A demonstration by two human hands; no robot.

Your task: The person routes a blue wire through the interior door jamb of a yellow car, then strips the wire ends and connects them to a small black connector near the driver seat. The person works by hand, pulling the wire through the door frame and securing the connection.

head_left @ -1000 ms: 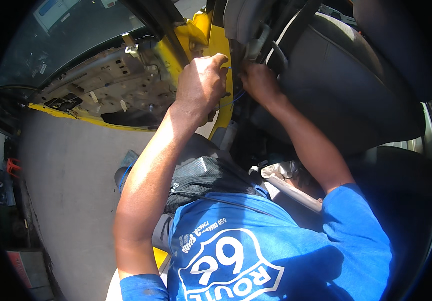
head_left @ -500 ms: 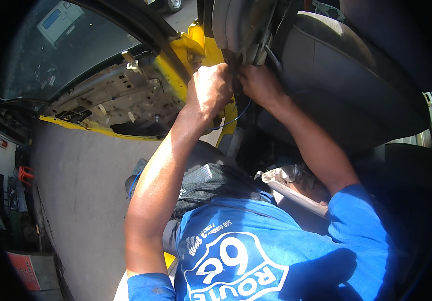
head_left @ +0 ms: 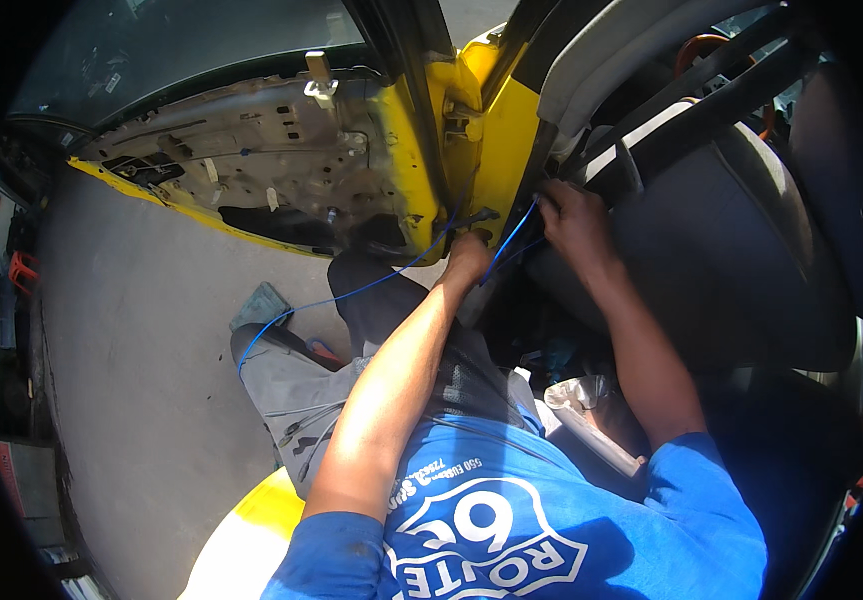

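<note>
A thin blue wire (head_left: pixel 513 238) runs slanting along the dark inner edge of the yellow door pillar (head_left: pixel 503 125). My right hand (head_left: pixel 576 222) pinches its upper end beside the grey seat (head_left: pixel 721 230). Lower and to the left, my left hand (head_left: pixel 468 258) is closed at the foot of the pillar, just below a dark connector-like piece (head_left: pixel 481 215). Its fingertips are hidden, so what it grips cannot be made out. Another stretch of blue wire trails from near that hand over my knees to the left.
The yellow car door (head_left: pixel 251 185) stands open at left, its inner panel off and bare metal showing. A grey-green block (head_left: pixel 261 305) lies on the concrete floor (head_left: pixel 131 330) by my knee. A silvery rolled thing (head_left: pixel 591 415) rests beside me under my right arm.
My view has shifted. Both hands are lower on the pillar and farther apart, the left one down and the right one drawing the blue wire up between them.
</note>
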